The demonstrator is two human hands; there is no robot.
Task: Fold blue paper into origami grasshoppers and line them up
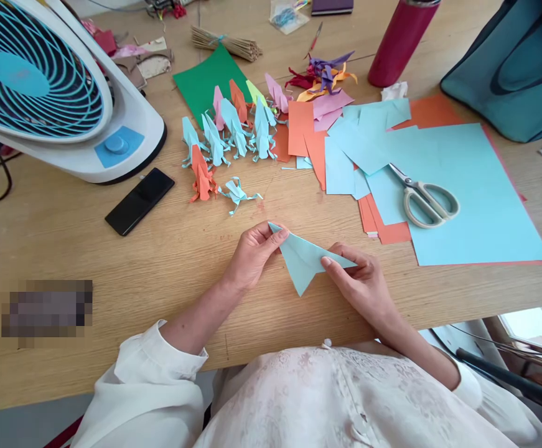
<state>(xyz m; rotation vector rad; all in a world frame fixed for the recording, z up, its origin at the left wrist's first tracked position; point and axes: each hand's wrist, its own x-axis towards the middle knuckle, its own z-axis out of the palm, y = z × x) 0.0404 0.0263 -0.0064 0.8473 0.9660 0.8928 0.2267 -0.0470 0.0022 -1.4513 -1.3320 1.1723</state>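
Observation:
A light blue sheet of origami paper (299, 254), folded into a pointed shape, is held between both hands above the front of the table. My left hand (257, 250) pinches its upper left corner between thumb and fingers. At the right point, my right hand (357, 277) grips it with the thumb on top and fingers behind. One tip of the paper points down toward me. Just beyond lie a small light blue folded figure (237, 194) and an orange folded figure (201, 175). Several more folded figures (236, 127) in blue, pink, orange and green stand behind them.
White scissors (427, 199) rest on large blue sheets (476, 186) at the right, beside cut blue and orange pieces. A black phone (140, 201) and a fan (116, 134) are on the left. A red bottle (402, 43) and teal bag (508, 74) stand at the back right.

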